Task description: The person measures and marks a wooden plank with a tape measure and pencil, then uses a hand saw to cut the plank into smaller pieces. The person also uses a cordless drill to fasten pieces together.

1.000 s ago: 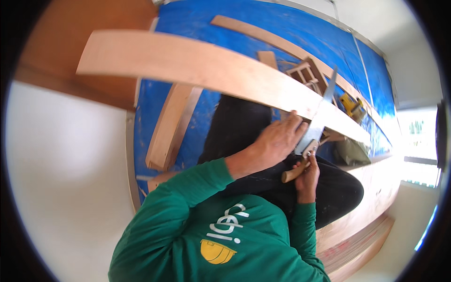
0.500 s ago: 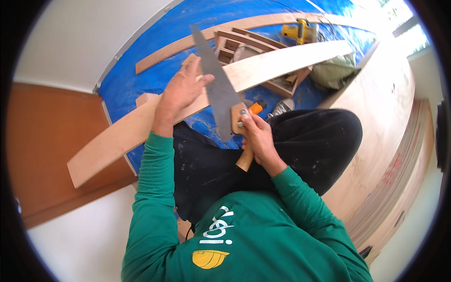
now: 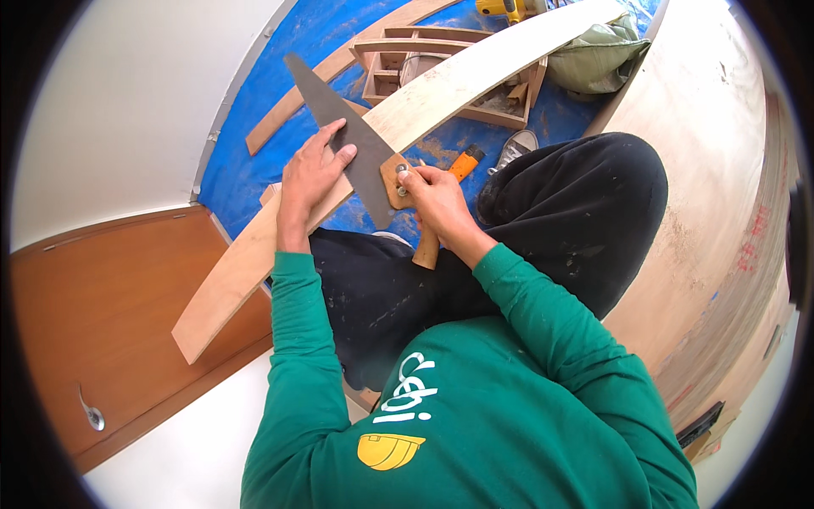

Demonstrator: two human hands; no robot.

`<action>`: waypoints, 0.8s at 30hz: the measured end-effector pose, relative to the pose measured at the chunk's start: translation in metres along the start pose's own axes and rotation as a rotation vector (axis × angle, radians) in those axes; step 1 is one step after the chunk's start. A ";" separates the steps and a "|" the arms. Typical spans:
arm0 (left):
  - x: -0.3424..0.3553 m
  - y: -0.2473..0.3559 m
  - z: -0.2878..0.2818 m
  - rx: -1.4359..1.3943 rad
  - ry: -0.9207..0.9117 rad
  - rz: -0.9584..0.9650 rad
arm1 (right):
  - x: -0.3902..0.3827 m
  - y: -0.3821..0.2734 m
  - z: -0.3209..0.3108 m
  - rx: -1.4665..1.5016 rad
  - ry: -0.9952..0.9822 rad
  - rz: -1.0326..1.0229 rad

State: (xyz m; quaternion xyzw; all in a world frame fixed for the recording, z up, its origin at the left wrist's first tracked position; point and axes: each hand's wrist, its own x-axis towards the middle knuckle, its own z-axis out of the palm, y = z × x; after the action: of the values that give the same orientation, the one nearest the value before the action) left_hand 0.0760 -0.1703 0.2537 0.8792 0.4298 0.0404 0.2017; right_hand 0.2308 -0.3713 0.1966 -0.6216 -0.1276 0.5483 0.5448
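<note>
**Across one long, pale wooden board [image 3: 441,89], one grey-bladed, brown-handled handsaw [image 3: 369,161] set slantwise**

Just off centre toward 1 o'clock, the right fingers [image 3: 430,176] are clamped on the handsaw's wooden handle; the lower ones are mostly hidden. From that grip the blade points toward 11 o'clock, over the board. Toward 10 o'clock, the left fingers [image 3: 322,137] lie on the board, thumb and forefinger apart, tips overlapping the blade; whether they pinch it cannot be told. The board runs from 8 o'clock to 1 o'clock, part of its middle hidden beneath blade and fingers.

Near the right fingers, toward 1 o'clock, is one orange-and-black cylindrical object [image 3: 466,161], its lower end hidden. Between 12 and 1 o'clock, the board partly covers one brown wooden compartmented box [image 3: 496,117]. One olive-green fabric bag [image 3: 598,59] sits between 1 and 2 o'clock. One yellow tool [image 3: 504,8] is cut off by the upper edge, its kind hard to make out.
</note>
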 end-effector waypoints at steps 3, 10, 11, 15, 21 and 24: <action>-0.006 -0.005 -0.002 -0.050 -0.005 -0.023 | 0.003 0.001 0.004 0.058 -0.052 0.028; -0.015 -0.008 -0.009 -0.180 -0.077 -0.160 | -0.009 0.002 0.008 -0.044 -0.074 -0.031; -0.016 -0.009 -0.009 -0.203 -0.083 -0.152 | -0.009 0.003 0.007 -0.038 -0.091 0.001; -0.019 -0.010 -0.015 -0.179 -0.085 -0.128 | -0.009 0.007 0.010 -0.039 -0.125 -0.072; -0.023 -0.008 -0.016 -0.199 -0.102 -0.183 | -0.007 0.017 0.013 -0.055 -0.120 -0.090; -0.025 -0.007 -0.015 -0.188 -0.088 -0.164 | -0.006 0.017 0.013 -0.069 -0.128 -0.092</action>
State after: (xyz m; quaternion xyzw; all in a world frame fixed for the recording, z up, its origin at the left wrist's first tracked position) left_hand 0.0520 -0.1813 0.2672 0.8193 0.4851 0.0252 0.3048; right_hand 0.2107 -0.3759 0.1885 -0.5973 -0.2093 0.5566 0.5381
